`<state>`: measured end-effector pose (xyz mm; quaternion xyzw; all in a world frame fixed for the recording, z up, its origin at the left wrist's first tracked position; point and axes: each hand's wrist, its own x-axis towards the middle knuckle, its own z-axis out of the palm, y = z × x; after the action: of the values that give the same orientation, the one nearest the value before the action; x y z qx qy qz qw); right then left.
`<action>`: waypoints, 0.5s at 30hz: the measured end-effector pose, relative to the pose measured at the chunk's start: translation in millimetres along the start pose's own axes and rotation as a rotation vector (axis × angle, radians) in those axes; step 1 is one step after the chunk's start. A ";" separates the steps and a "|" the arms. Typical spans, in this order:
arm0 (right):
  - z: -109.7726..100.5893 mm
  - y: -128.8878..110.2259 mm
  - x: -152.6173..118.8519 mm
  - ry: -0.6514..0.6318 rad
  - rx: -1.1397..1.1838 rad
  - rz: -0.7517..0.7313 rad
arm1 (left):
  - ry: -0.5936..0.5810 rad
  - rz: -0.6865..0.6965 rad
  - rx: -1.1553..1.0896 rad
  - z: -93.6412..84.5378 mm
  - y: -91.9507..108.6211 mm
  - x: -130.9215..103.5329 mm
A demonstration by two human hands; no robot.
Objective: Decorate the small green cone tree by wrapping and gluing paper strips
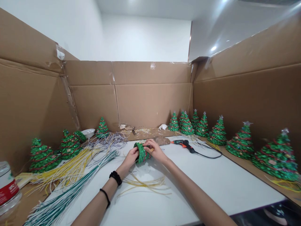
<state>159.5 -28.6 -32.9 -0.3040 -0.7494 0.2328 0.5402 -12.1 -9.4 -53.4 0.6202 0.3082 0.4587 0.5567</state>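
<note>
Left hand [131, 157] has a green tinsel piece [141, 155] gripped, right hand [155, 150] pinching it too. Glue gun [185, 144] chilling right of that piece.

The lone head camera looks forward and down, over forearms [190, 188] reaching in from below, to the hands [155, 151] at middle distance. Its wide view spans the worktop [211, 185] around the hands, cardboard walls [152, 102] beyond and either side, and ceiling [152, 8] above.
</note>
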 end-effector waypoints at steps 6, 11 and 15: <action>-2.5 -2.0 1.1 -0.019 0.045 0.024 | 0.021 -0.015 -0.005 2.4 1.3 -0.2; -3.1 -2.0 1.2 -0.023 0.048 0.034 | 0.024 -0.027 -0.008 4.1 4.2 -0.6; -2.8 -1.4 1.2 -0.018 0.037 0.023 | -0.003 -0.036 -0.006 3.2 7.2 -2.6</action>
<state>161.6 -28.7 -30.3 -0.3005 -0.7462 0.2558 0.5361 -11.2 -14.4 -46.8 0.6134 0.3173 0.4486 0.5672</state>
